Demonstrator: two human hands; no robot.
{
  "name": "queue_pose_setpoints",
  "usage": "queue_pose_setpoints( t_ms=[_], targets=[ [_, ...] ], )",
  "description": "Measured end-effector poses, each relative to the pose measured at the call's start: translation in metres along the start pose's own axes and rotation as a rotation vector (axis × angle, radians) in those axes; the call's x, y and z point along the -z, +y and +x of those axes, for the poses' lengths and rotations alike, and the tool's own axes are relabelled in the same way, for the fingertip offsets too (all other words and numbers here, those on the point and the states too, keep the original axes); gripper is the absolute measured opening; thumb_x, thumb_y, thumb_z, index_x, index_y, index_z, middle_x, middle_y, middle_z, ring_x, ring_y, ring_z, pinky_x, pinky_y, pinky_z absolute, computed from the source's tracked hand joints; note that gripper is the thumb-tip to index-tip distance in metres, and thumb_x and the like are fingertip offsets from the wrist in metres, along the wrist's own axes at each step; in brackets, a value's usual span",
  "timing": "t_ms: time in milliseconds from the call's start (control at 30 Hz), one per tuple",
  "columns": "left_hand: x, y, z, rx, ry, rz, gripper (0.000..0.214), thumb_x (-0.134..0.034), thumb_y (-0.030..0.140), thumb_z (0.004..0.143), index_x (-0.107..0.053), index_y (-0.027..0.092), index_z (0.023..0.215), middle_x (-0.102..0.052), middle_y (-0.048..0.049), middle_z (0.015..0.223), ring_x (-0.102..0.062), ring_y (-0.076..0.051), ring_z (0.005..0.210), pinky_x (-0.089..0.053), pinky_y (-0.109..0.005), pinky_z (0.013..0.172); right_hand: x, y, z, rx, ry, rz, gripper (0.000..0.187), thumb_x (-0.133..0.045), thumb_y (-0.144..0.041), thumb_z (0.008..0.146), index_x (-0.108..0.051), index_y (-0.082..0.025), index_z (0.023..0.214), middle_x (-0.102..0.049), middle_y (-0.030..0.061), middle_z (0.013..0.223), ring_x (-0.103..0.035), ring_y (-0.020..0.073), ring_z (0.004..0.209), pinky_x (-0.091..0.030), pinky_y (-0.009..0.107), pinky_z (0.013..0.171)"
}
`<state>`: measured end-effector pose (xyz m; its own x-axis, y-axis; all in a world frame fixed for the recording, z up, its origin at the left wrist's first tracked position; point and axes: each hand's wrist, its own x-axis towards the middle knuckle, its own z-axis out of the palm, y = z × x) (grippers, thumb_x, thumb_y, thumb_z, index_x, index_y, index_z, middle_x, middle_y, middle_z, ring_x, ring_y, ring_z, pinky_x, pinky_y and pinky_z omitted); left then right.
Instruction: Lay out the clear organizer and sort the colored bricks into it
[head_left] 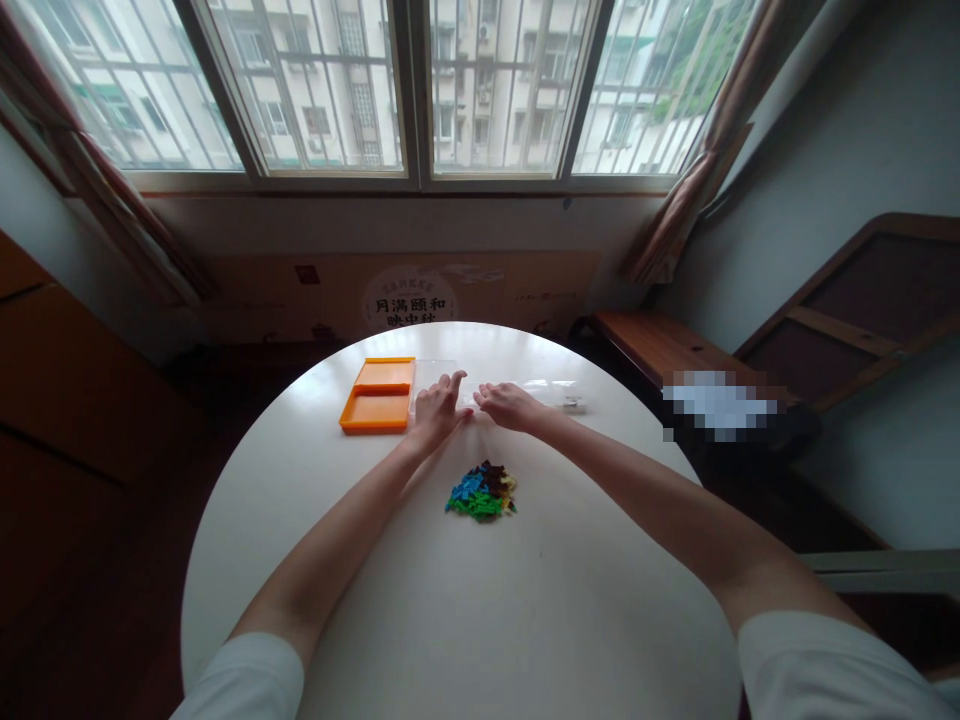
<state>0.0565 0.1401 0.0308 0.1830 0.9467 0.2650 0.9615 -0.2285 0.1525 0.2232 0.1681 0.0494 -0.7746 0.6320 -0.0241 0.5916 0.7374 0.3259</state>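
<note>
The left hand [436, 410] has its fingers bent and one digit raised, over a clear, flat plastic piece [430, 372]; the right hand [507, 406], palm down, has its fingers extended close together, their tips just beside the left hand. Whether either grips anything cannot be told, since the hands cover what lies beneath them. Left of the left hand lies a shallow orange plastic tray [410, 392] with two compartments, beside the clear piece. Beyond the right wrist is a crumpled, transparent plastic bag [559, 392], partly hidden by it. Between the forearms sits a heap of small blue, green, dark-brown and cream pieces [482, 492]. All rest on a round, glossy white table [480, 610].
</note>
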Motion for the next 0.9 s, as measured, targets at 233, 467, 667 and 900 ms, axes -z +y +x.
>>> queue_pose_setpoints(
  t_ms=[233, 467, 667, 900],
  targets=[
    [-0.002, -0.004, 0.001, 0.022, 0.055, -0.062, 0.064, -0.064, 0.048, 0.075, -0.032, 0.024, 0.125, -0.052, -0.0081, 0.109, -0.059, -0.024, 0.086, -0.040, -0.033, 0.073, 0.011, 0.008, -0.001, -0.056, 0.033, 0.106, 0.025, -0.038, -0.007, 0.087, -0.061, -0.010, 0.096, -0.068, 0.0153, 0.093, -0.066, 0.0228, 0.079, -0.044, 0.030, 0.067],
    [-0.009, -0.005, -0.009, -0.073, 0.131, -0.073, 0.030, -0.058, 0.038, 0.081, -0.052, 0.021, 0.105, -0.050, -0.0067, 0.103, -0.052, -0.023, 0.092, -0.039, -0.035, 0.078, 0.013, 0.025, 0.002, -0.176, 0.121, 0.317, 0.029, -0.040, -0.022, 0.093, -0.061, -0.019, 0.113, -0.068, 0.0108, 0.105, -0.065, 0.0230, 0.091, -0.044, 0.030, 0.074],
    [-0.020, -0.010, -0.007, -0.322, 0.122, -0.105, 0.019, -0.048, 0.022, 0.088, -0.066, 0.025, 0.094, -0.054, -0.0051, 0.112, -0.044, -0.022, 0.106, -0.035, -0.037, 0.089, 0.011, 0.044, 0.018, -0.271, 0.202, 0.453, 0.029, -0.040, -0.027, 0.093, -0.063, -0.021, 0.110, -0.068, 0.0076, 0.106, -0.062, 0.0215, 0.096, -0.043, 0.029, 0.078],
    [-0.021, -0.010, -0.006, -0.359, 0.080, -0.080, 0.023, -0.046, 0.020, 0.089, -0.067, 0.023, 0.098, -0.064, -0.0057, 0.096, -0.049, -0.021, 0.098, -0.034, -0.039, 0.089, 0.008, 0.055, 0.044, -0.566, 0.327, 0.261, 0.020, -0.054, -0.029, 0.086, -0.067, -0.016, 0.094, -0.062, 0.0135, 0.101, -0.053, 0.0274, 0.098, -0.041, 0.038, 0.082]
  ],
)
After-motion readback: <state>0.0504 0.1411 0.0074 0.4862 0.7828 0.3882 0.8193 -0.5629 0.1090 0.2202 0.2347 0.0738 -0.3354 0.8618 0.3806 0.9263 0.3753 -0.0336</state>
